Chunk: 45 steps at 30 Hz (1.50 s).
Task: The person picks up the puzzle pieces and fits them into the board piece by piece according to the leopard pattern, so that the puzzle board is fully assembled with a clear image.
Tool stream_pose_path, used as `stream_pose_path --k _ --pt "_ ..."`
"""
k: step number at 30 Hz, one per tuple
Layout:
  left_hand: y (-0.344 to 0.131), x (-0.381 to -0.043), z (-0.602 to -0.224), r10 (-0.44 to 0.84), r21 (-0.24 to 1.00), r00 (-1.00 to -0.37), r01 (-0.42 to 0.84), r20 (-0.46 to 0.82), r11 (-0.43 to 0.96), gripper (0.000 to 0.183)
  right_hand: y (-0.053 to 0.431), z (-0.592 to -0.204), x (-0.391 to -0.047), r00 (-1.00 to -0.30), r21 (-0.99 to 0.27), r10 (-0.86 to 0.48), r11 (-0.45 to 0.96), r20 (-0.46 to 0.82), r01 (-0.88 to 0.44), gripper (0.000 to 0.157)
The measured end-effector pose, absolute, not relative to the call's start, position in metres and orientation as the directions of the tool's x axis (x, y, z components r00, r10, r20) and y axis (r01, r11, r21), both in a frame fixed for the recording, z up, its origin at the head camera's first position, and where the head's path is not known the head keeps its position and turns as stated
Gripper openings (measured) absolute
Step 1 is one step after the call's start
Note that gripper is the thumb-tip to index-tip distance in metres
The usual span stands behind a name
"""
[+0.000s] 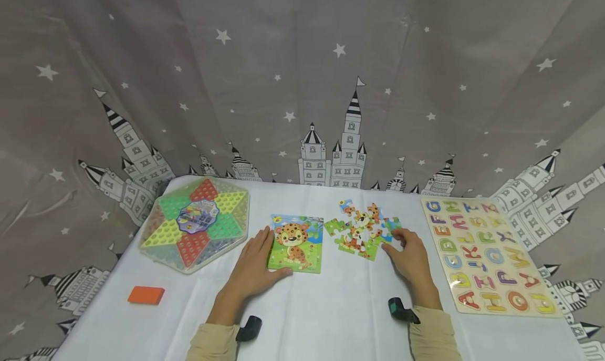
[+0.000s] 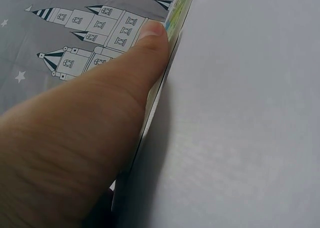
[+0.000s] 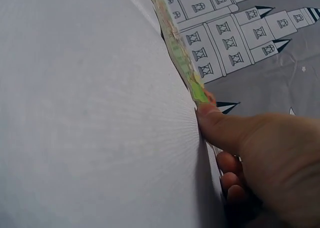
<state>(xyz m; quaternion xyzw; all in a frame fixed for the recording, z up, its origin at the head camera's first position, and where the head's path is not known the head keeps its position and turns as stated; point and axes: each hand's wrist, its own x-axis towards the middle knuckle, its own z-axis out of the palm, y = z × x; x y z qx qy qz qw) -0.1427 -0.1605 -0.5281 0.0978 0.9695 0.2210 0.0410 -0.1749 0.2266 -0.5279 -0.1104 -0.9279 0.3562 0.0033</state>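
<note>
In the head view, a square picture card [image 1: 295, 245] showing a leopard cub lies flat near the table's middle. My left hand [image 1: 255, 261] rests at its left side, fingers stretched along that edge, thumb by the near edge. The left wrist view shows that thumb [image 2: 150, 37] at the card's rim. To the right, a loose cluster of jigsaw pieces [image 1: 361, 227] carries a similar cub picture. My right hand [image 1: 410, 258] touches the cluster's right side with fingertips and thumb apart. In the right wrist view the thumb [image 3: 212, 120] lies against a green piece [image 3: 199, 92].
A hexagonal Chinese checkers board [image 1: 189, 250] stands at the left, with an orange block [image 1: 146, 295] nearer me. At the right lies a wooden alphabet puzzle board [image 1: 482, 235]. A grey castle-print curtain [image 1: 293, 88] hangs behind the white-covered table [image 1: 326, 319].
</note>
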Motion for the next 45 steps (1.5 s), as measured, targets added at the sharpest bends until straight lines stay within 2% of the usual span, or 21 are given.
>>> stream_pose_path --k 8,11,15,19,27,32,39,45 --pt "-0.159 -0.141 -0.526 0.206 0.439 -0.977 0.164 -0.048 0.883 0.114 0.221 -0.526 -0.175 -0.942 -0.819 0.332 0.528 -0.046 0.226 0.023" --pt "-0.16 -0.141 -0.527 0.209 0.435 -0.977 0.169 -0.045 0.884 0.113 0.207 -0.518 -0.174 -0.953 -0.884 0.291 0.419 -0.087 0.208 0.023" --pt "-0.159 -0.141 -0.529 0.207 0.422 -0.978 0.178 -0.024 0.889 0.11 0.169 -0.505 -0.172 -0.984 -0.923 0.137 0.352 -0.115 0.157 0.023" --pt "-0.157 -0.141 -0.53 0.216 0.405 -0.976 0.188 -0.022 0.895 0.108 0.127 -0.504 -0.174 -0.994 -0.922 0.025 0.372 -0.105 0.107 0.022" --pt "-0.155 -0.14 -0.528 0.219 0.398 -0.976 0.204 0.008 0.894 0.104 0.078 -0.509 -0.185 -0.999 -0.839 -0.051 0.544 -0.018 -0.013 0.015" --pt "-0.154 -0.14 -0.529 0.221 0.391 -0.975 0.191 -0.032 0.9 0.103 0.069 -0.512 -0.185 -0.996 -0.758 -0.069 0.648 0.049 -0.082 0.019" --pt "-0.156 -0.139 -0.53 0.21 0.388 -0.977 0.185 -0.023 0.903 0.103 0.072 -0.51 -0.181 -0.978 -0.659 -0.204 0.728 0.052 -0.187 0.042" --pt "-0.157 -0.139 -0.528 0.209 0.385 -0.978 0.187 -0.016 0.904 0.103 0.075 -0.508 -0.181 -0.968 -0.632 -0.243 0.74 0.069 -0.231 0.038"
